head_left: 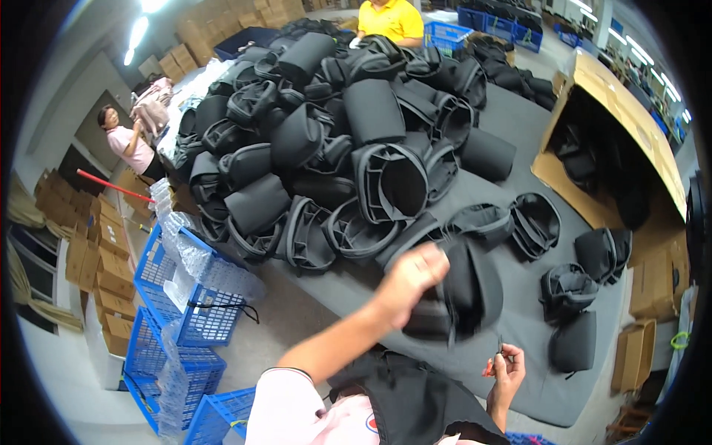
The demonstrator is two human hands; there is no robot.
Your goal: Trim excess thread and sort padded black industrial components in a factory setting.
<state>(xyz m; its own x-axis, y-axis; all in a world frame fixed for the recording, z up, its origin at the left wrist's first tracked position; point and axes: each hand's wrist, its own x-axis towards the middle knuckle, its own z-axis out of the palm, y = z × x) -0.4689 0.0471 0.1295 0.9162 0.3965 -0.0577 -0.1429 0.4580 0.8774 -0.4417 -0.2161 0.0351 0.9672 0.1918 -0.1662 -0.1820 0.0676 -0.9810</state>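
My left hand [417, 280] is closed on the edge of a black padded bag [475, 289], which is blurred by motion over the near side of the table. The bag's curved wall faces right. My right hand [507, 373], lower and to the right, grips a small pair of snips [489, 366] with red handles and a dark tip pointing up. Beyond my hands a big heap of similar black bags [374, 111] covers the table, several lying with their compartments uncovered. A few more bags [569, 289] lie apart on the right.
The grey table [519, 386] ends in a rounded near corner. A large cardboard box [552, 167] on its side holds dark items at right. Blue crates [215, 319] with bubble wrap [178, 245] stand at left. One person in yellow [391, 22] stands beyond the heap, another [133, 144] at far left.
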